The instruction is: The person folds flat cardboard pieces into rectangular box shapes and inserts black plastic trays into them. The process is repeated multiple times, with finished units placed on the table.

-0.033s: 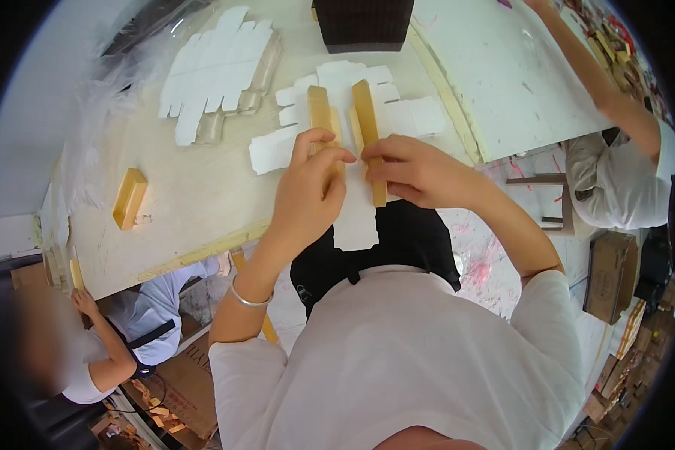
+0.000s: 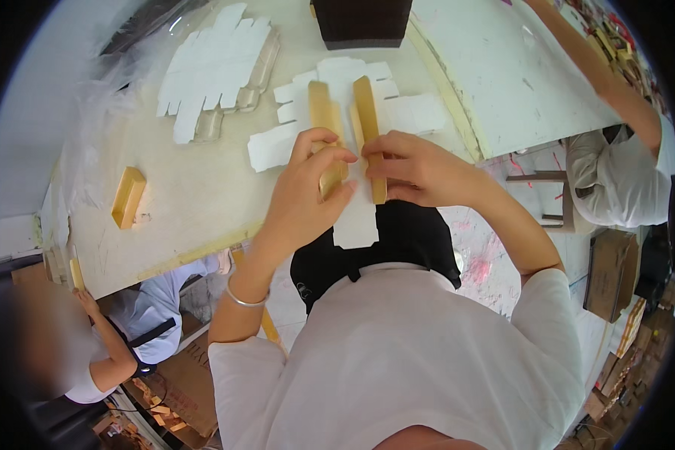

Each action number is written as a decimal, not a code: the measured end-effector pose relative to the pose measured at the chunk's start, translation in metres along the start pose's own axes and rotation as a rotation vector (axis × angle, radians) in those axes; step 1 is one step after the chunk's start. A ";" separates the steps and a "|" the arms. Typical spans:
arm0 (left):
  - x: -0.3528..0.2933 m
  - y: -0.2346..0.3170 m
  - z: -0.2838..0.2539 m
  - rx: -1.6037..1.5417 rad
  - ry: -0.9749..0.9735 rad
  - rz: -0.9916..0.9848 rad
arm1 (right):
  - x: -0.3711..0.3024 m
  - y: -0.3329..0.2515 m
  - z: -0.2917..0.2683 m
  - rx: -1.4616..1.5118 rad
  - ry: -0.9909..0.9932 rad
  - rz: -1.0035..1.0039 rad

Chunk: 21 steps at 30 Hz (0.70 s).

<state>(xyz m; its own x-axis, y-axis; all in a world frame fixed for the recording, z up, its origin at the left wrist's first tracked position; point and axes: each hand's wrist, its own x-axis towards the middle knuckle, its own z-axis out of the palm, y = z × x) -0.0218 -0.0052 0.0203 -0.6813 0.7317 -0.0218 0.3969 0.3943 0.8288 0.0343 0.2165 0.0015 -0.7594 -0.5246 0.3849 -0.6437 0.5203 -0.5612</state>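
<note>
White card blank (image 2: 355, 229), frame centre.
Left hand (image 2: 304, 184): closed round left gold piece (image 2: 321, 109); right hand (image 2: 421, 171): pinching right gold piece (image 2: 366, 109).

In mid-frame, a cut-out sheet (image 2: 346, 97) lies on the table (image 2: 202, 180) with two strips on it: left strip (image 2: 321, 105), right strip (image 2: 366, 112) — one at the left hand (image 2: 307, 184), the other at the right hand (image 2: 424, 171). More sheets (image 2: 210, 67) lie upper left, a box (image 2: 362, 24) top centre, a tray (image 2: 129, 198) far left.

Floored in pale marbled tiles (image 2: 495, 238), smeared pink; furnished with a cream-topped worktable (image 2: 202, 184) and, rightward, a brown stool (image 2: 568, 206).
</note>
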 end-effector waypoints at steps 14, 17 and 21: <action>0.008 -0.008 0.017 0.124 0.077 0.266 | 0.024 -0.031 -0.003 0.310 -0.109 0.480; 0.007 -0.013 0.023 0.109 0.134 0.268 | 0.019 -0.034 -0.005 0.307 -0.134 0.450; 0.003 -0.009 0.022 0.068 0.158 0.212 | -0.013 -0.043 -0.005 -0.048 -0.074 0.166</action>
<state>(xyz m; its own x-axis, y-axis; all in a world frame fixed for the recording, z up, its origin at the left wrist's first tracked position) -0.0138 0.0058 -0.0001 -0.6640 0.7080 0.2406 0.5780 0.2819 0.7658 0.0715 0.2041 0.0243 -0.8477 -0.4762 0.2338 -0.5153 0.6345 -0.5761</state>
